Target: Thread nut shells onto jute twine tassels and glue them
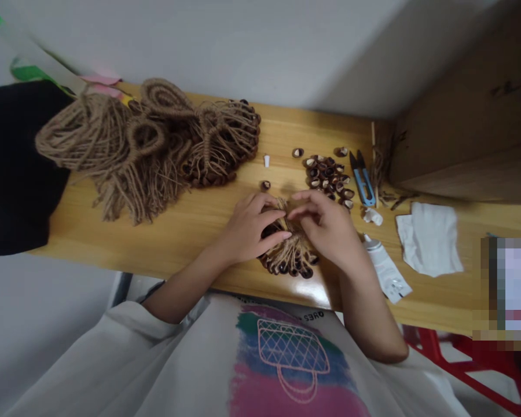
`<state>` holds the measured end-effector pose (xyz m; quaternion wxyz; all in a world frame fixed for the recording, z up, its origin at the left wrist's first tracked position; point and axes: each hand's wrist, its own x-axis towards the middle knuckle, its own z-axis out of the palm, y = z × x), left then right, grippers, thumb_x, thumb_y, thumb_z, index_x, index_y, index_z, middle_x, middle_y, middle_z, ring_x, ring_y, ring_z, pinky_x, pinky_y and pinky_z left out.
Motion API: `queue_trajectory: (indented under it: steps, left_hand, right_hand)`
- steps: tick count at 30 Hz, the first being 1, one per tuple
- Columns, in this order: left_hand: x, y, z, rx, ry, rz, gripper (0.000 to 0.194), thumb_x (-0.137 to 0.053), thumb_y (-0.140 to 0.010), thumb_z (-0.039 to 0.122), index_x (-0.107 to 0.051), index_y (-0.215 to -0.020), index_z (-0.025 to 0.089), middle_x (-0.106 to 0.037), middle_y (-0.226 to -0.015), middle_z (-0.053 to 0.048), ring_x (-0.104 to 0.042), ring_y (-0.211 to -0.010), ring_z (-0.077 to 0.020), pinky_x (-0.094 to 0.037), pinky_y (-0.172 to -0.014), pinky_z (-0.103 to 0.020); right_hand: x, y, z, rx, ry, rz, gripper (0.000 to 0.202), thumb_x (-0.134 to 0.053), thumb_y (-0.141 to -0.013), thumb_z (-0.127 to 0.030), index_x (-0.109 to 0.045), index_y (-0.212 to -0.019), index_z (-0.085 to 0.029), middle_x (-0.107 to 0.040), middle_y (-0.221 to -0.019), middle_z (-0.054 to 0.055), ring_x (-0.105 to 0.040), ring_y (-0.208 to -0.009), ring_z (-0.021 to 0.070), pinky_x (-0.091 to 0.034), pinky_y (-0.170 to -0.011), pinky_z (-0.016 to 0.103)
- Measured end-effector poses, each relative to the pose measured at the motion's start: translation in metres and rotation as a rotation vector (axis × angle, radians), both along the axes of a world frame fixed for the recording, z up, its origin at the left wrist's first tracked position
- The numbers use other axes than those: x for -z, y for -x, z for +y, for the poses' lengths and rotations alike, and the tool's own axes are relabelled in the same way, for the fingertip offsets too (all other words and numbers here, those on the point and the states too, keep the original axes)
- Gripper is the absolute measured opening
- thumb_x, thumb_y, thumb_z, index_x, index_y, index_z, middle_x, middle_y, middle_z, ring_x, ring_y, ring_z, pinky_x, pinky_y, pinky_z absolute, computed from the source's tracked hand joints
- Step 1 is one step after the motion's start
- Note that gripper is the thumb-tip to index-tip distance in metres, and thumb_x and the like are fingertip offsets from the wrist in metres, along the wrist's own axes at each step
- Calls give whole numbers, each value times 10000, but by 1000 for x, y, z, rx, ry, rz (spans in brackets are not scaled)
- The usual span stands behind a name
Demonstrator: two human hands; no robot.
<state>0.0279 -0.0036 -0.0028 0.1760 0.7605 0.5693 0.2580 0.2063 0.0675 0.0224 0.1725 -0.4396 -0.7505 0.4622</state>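
Observation:
Low in front of me on the table lies a bundle of tan twine strands (pixel 294 246), fanned out with dark brown nut shells (pixel 306 272) at the strand ends. My left hand (pixel 254 229) closes on the bundle from its left side, thumb and fingers around the gathered twine. On the other side, my right hand (pixel 323 226) has its fingers curled in at the top of the bundle, close to the left fingertips. Whether a strand is pinched there is too small to tell. One loose shell (pixel 265 185) sits just beyond my left hand.
Large twine hanks (pixel 95 133) with a shell-edged piece (pixel 230 136) fill the back left. A pile of shells (pixel 327 174), blue-handled snips (pixel 363 179), a white tube (pixel 386 269) and white tissue (pixel 434 237) lie rightward. A cardboard box (pixel 464 116) stands behind them.

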Motion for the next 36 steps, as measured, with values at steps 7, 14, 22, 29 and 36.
queue_trajectory:
  steps: [7,14,22,29,36]
  left_hand:
    - [0,-1,0,2,-16,9,358,-609,-888,443,-696,-1074,150,-578,-1132,-134,-530,-1098,-287,-457,-966,-457]
    - [-1,0,0,-3,6,17,334,-616,-884,441,-683,-1054,162,-575,-1134,-120,-533,-1098,-276,-455,-973,-449]
    - [-1,0,0,-6,26,11,327,-620,-880,439,-681,-1054,168,-574,-1143,-121,-527,-1113,-281,-448,-983,-464]
    - [-2,-1,1,0,23,23,343,-615,-885,431,-684,-1071,151,-574,-1148,-133,-526,-1112,-290,-451,-982,-467]
    - [-1,0,0,-15,24,7,354,-617,-883,436,-668,-1099,161,-566,-1160,-130,-522,-1128,-289,-449,-988,-476]
  right_hand:
    - [-2,2,-1,-29,65,-72,377,-474,-794,-25,-583,-1134,-148,-670,-864,-29,-653,-828,99,-459,-796,208]
    - [-4,2,0,-12,61,-121,393,-455,-786,-24,-588,-1134,-147,-672,-856,-28,-654,-829,114,-449,-795,226]
    - [-2,1,1,-26,39,-112,396,-443,-783,-56,-586,-1143,-140,-674,-871,-10,-656,-844,125,-462,-799,237]
    - [-1,2,1,-48,46,-84,371,-464,-799,-51,-589,-1136,-146,-671,-872,-28,-656,-829,111,-464,-782,224]
    - [-2,2,0,-8,23,-107,375,-462,-790,-54,-595,-1129,-147,-674,-889,-14,-659,-866,127,-466,-806,239]
